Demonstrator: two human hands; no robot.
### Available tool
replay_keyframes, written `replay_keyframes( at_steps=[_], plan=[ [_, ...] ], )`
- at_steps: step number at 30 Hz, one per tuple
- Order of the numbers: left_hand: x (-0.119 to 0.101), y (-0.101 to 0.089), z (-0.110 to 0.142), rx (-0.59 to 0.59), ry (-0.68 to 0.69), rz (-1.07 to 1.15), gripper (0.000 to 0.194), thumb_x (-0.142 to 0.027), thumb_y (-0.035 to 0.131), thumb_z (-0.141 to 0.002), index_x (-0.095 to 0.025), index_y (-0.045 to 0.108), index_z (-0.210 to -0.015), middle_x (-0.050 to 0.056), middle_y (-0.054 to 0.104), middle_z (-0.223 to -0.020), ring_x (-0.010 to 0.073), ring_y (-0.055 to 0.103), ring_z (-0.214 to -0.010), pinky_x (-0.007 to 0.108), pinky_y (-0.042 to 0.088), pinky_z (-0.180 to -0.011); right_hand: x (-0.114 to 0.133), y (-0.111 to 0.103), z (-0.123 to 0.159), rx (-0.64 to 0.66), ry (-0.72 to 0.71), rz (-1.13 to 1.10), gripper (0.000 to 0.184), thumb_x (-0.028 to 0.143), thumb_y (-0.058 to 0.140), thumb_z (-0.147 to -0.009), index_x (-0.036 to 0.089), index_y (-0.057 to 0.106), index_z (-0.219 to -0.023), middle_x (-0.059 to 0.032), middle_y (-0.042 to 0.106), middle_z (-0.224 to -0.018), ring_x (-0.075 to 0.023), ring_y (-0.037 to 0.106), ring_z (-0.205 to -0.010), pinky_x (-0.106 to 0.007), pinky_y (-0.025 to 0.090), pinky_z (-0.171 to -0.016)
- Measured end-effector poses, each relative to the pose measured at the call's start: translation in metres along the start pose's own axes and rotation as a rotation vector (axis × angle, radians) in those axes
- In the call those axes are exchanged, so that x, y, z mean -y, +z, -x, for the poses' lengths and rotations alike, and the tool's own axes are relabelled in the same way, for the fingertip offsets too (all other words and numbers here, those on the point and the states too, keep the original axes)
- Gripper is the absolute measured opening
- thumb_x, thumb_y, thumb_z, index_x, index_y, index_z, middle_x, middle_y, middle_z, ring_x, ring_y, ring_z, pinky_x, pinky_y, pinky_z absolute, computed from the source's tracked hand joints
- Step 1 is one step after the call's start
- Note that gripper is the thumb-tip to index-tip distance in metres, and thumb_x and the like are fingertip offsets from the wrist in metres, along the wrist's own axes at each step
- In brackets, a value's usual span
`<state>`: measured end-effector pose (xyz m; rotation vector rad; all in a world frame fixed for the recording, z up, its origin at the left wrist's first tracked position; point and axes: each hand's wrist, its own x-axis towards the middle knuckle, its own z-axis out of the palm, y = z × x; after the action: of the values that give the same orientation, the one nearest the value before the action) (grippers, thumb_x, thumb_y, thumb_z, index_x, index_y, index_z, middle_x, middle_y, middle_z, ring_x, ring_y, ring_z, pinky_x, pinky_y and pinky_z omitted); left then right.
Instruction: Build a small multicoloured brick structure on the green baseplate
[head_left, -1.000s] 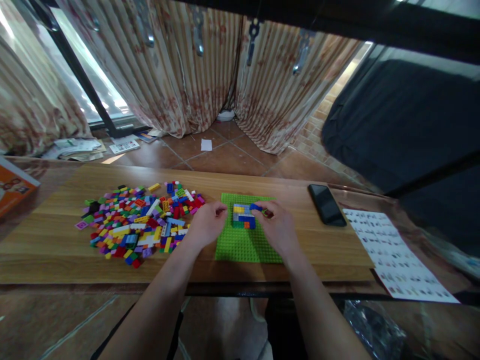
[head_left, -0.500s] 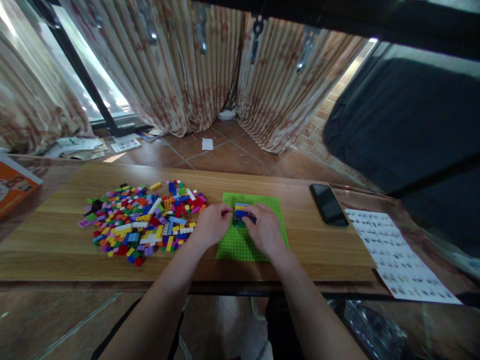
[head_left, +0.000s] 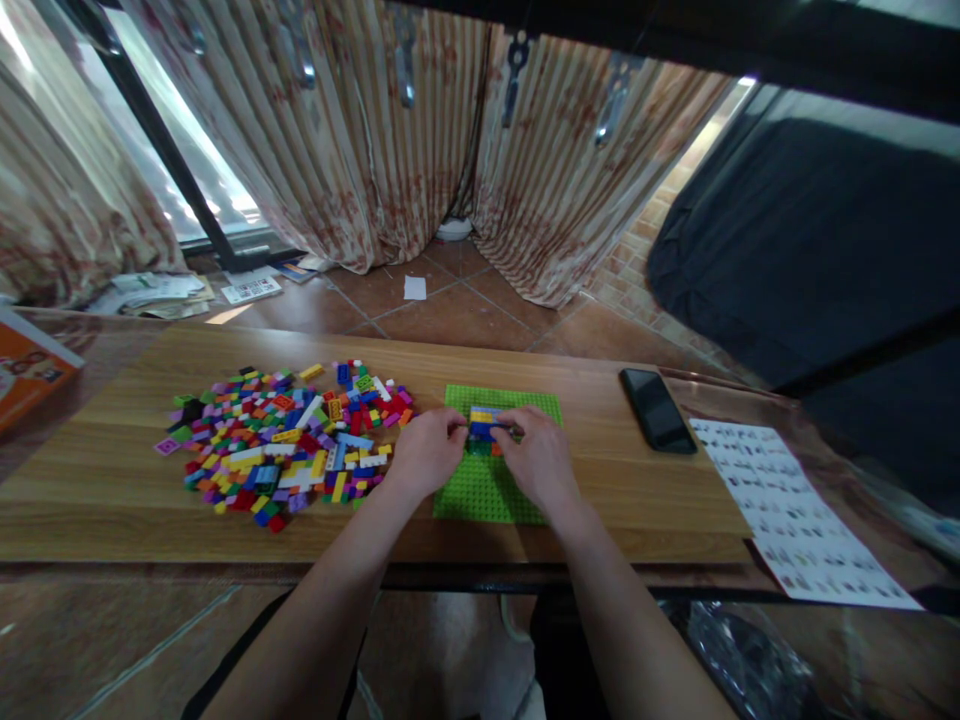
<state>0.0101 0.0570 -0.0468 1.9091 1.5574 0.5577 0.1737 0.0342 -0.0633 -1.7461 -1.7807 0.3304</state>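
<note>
On the green baseplate (head_left: 487,498) stands a small stack of bricks, with a yellow brick (head_left: 482,415) behind a blue brick (head_left: 481,431) and dark green and orange-red pieces low at the front. My right hand (head_left: 538,460) has its thumb and index finger closed at the right end of the blue brick. My left hand (head_left: 427,452) is at the stack's left side, fingers pinched together by the blue brick's left end. What lies between the left fingertips is hidden.
A wide heap of loose coloured bricks (head_left: 285,440) lies left of the baseplate on the wooden board (head_left: 645,510). To the right are a black phone (head_left: 657,410) and a printed sheet (head_left: 795,510). An orange box (head_left: 30,370) sits at the far left.
The blue brick has shifted slightly left and now sits level on the stack. My right hand has moved a little to the right, uncovering more of the stack; my left hand has barely moved.
</note>
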Motion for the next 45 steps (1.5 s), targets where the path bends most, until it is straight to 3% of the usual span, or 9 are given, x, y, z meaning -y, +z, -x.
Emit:
replay_keyframes(
  at_steps=[13, 23, 27, 35, 45],
  plan=[
    [-0.004, 0.003, -0.001, 0.031, -0.012, -0.115, 0.027, -0.027, 0.049, -0.090, -0.020, 0.075, -0.097, 0.007, 0.076, -0.097, 0.0203, 0.069, -0.089, 0.029, 0.048, -0.079, 0.003, 0.000, 0.001, 0.055, -0.019, 0.170, 0.011, 0.027, 0.066, -0.084, 0.023, 0.075, -0.080, -0.0054, 0.067, -0.085, -0.0206, 0.059, -0.084, -0.033, 0.044, -0.080],
    [-0.011, 0.005, -0.001, -0.002, -0.074, -0.219, 0.032, -0.033, 0.046, -0.091, -0.020, 0.076, -0.091, 0.007, 0.076, -0.089, 0.0223, 0.069, -0.082, 0.030, 0.047, -0.071, 0.007, -0.004, 0.001, 0.073, -0.031, 0.219, 0.018, 0.029, 0.061, -0.089, 0.021, 0.075, -0.082, -0.0059, 0.067, -0.084, -0.0206, 0.059, -0.084, -0.032, 0.043, -0.081],
    [-0.013, 0.005, -0.002, -0.008, -0.095, -0.202, 0.031, -0.033, 0.048, -0.090, -0.021, 0.076, -0.092, 0.007, 0.076, -0.091, 0.0217, 0.069, -0.085, 0.029, 0.047, -0.073, 0.007, -0.003, 0.002, 0.058, -0.030, 0.233, 0.023, 0.031, 0.057, -0.092, 0.020, 0.075, -0.081, -0.0062, 0.067, -0.082, -0.0209, 0.059, -0.082, -0.032, 0.043, -0.078],
    [-0.012, 0.007, -0.004, -0.023, -0.134, -0.117, 0.028, -0.032, 0.052, -0.088, -0.021, 0.077, -0.092, 0.007, 0.076, -0.092, 0.0212, 0.069, -0.085, 0.029, 0.048, -0.072, 0.006, 0.002, 0.001, -0.040, -0.002, 0.177, 0.014, 0.026, 0.063, -0.086, 0.024, 0.075, -0.090, -0.0046, 0.068, -0.088, -0.0208, 0.059, -0.084, -0.032, 0.042, -0.078],
    [-0.014, 0.008, -0.007, -0.021, -0.232, -0.061, 0.025, -0.033, 0.056, -0.084, -0.022, 0.078, -0.091, 0.007, 0.077, -0.093, 0.0204, 0.069, -0.086, 0.028, 0.049, -0.073, 0.023, 0.002, 0.007, 0.088, -0.018, 0.429, 0.024, 0.027, 0.050, -0.096, 0.021, 0.073, -0.093, -0.0074, 0.067, -0.093, -0.0216, 0.054, -0.088, -0.032, 0.038, -0.076]
  ],
)
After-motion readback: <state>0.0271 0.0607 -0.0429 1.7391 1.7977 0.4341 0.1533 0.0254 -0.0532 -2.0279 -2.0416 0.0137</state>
